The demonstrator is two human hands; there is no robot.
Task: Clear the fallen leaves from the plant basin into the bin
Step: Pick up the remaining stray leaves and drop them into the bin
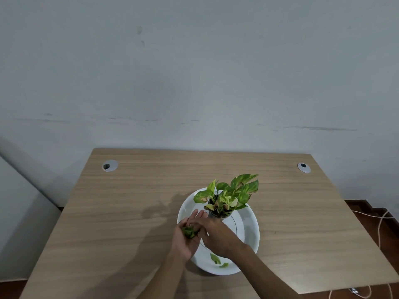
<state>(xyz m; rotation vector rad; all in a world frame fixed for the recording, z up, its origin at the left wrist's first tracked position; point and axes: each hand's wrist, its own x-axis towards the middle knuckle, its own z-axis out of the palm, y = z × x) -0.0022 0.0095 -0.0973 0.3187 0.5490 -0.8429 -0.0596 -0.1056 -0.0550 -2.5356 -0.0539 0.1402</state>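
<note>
Green fallen leaves sit gathered in the cupped, half-open left hand, the right hand loosely open beside it, while two leaves remain in the white round basin; no bin shows.

A plain office or study corner in a home-like room

A wood-grain bench with two round cable grommets stands against a bare, scuffed pale wall; loose white cords trail over a dark reddish tiled floor at right, and a potted leafy plant sits on the bench.
</note>
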